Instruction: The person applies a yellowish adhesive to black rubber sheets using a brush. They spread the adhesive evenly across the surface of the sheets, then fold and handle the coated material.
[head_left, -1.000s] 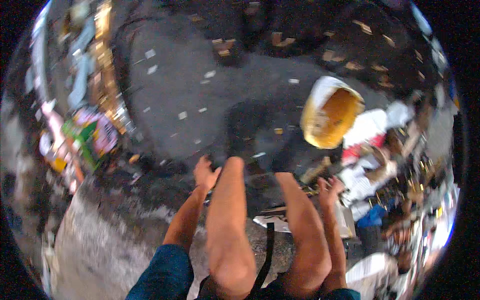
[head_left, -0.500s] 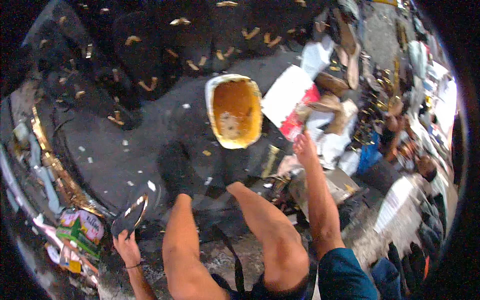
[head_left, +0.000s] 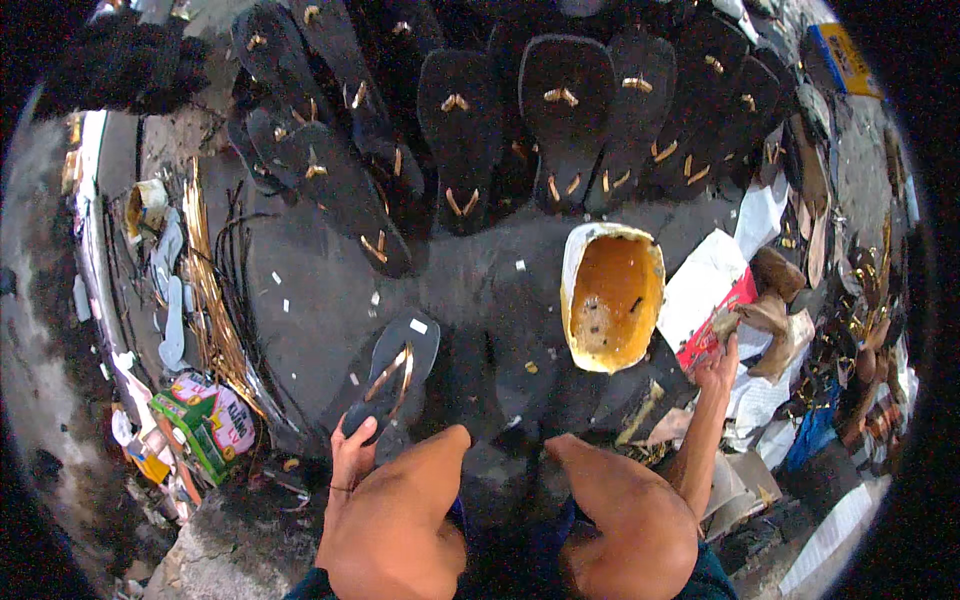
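The left hand (head_left: 352, 450) has its fingers pinched round the heel of a flat black sandal with shiny gold straps (head_left: 390, 376), near left, toe slanting far-right; whether the right hand (head_left: 716, 374), beside a red-and-white card (head_left: 703, 293), grips anything is unclear.

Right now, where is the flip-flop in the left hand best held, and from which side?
Probably by the heel of the flip-flop, from the near side, where the left hand grips it. That end points toward the person and looks flat, while the V-shaped strap spreads back from near the toe.
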